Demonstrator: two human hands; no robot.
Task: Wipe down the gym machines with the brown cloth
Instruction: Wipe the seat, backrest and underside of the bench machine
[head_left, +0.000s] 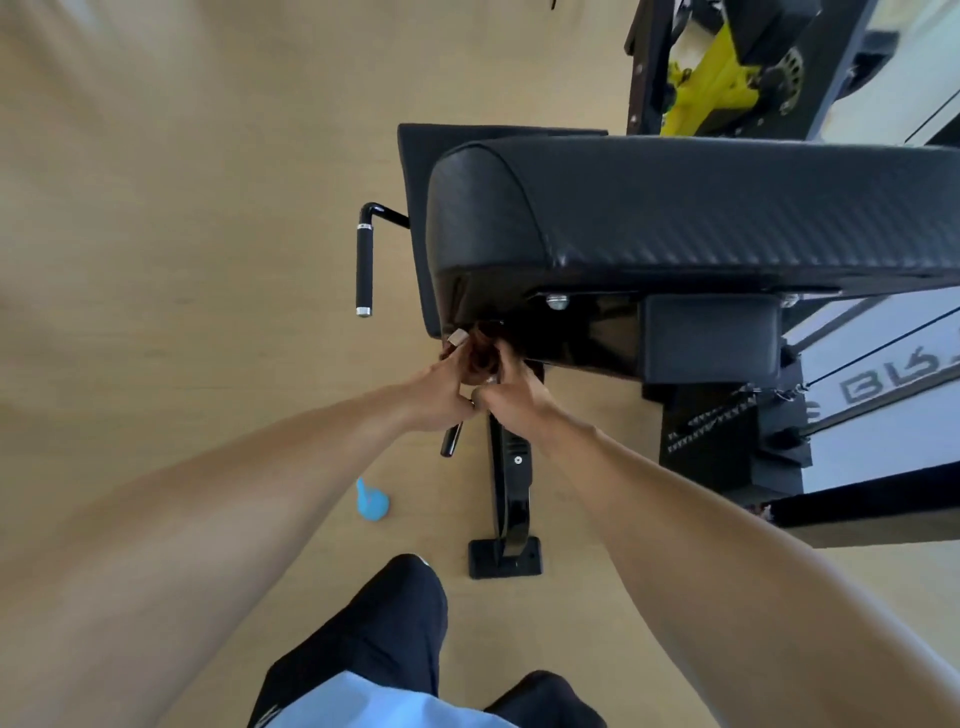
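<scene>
A black gym machine stands ahead with a padded backrest (675, 208) and a seat pad behind it. The brown cloth (480, 353) is bunched just under the pad's near edge, around a handle bar whose black grip (451, 440) sticks out below my hands. My left hand (441, 389) and my right hand (514, 400) meet there, and the fingers of both curl round the cloth. A second black handle (364, 260) with silver ends juts out at the machine's left side.
A blue spray bottle (371, 501) lies on the tan wood floor below my left arm. The machine's black leg and foot plate (506, 558) stand near my knees. Cables and a weight stack (737, 431) are at right, yellow machine parts (717, 78) at top right.
</scene>
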